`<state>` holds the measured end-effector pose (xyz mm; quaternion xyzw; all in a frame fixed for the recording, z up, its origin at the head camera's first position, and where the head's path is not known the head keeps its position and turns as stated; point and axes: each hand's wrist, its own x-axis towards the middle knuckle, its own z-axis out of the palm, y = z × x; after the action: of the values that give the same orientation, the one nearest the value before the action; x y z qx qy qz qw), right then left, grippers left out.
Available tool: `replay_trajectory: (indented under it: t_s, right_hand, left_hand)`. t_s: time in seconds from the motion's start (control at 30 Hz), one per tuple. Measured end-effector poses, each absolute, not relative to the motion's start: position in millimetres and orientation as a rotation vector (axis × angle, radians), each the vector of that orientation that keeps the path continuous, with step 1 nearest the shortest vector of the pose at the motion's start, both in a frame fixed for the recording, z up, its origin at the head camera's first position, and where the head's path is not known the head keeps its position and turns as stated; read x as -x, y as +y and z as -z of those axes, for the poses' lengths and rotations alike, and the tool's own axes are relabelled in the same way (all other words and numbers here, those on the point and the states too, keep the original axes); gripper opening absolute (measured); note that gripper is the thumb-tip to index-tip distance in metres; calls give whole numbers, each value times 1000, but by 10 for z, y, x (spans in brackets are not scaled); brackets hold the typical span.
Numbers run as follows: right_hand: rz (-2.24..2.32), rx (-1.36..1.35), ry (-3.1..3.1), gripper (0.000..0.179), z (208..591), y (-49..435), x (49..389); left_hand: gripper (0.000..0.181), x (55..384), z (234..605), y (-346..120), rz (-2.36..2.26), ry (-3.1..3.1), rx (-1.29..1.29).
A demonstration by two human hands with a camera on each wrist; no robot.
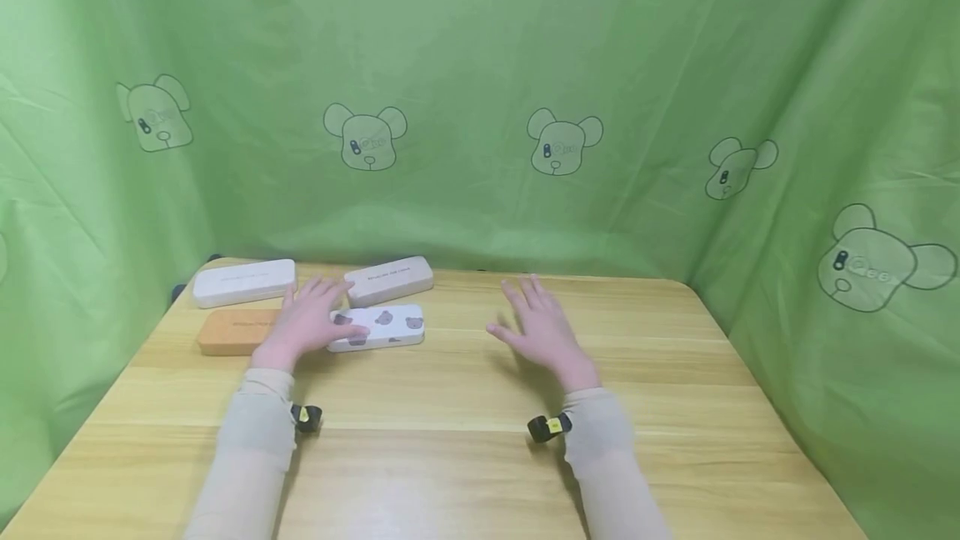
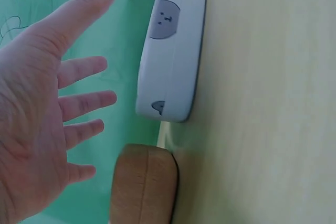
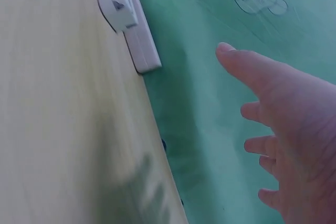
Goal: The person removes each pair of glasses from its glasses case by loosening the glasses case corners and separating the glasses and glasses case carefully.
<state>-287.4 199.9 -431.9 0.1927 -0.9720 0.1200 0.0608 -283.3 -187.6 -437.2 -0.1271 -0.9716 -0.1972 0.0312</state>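
Looking down, we see our left hand [image 1: 303, 321], fingers spread apart, above the orange case [image 1: 234, 333] and bear case [image 1: 392, 327] at eleven o'clock; our right hand [image 1: 542, 328], fingers also apart, hovers over the table [image 1: 427, 440] at one o'clock.

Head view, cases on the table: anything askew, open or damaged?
Mildly: the pale pink case at the group's back right sits turned, its right end angled away, while the bear-print case in front lies straighter. No damage or opening shows on these, the plain white case or the visible part of the orange case.
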Motion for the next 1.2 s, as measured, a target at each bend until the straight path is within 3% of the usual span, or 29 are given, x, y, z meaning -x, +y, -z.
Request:
replay_trajectory:
  t_s: [0.67,1.2]
  right_hand:
    - [-273,-840,-2976,84,4407,1210,2867]
    - [-202,-1019,-2963,85,4520,785,3048]
  left_hand:
    - [91,2889,4542,-1878,556,-3011,386]
    - [96,2877,4541,-1878,526,-3059,399]
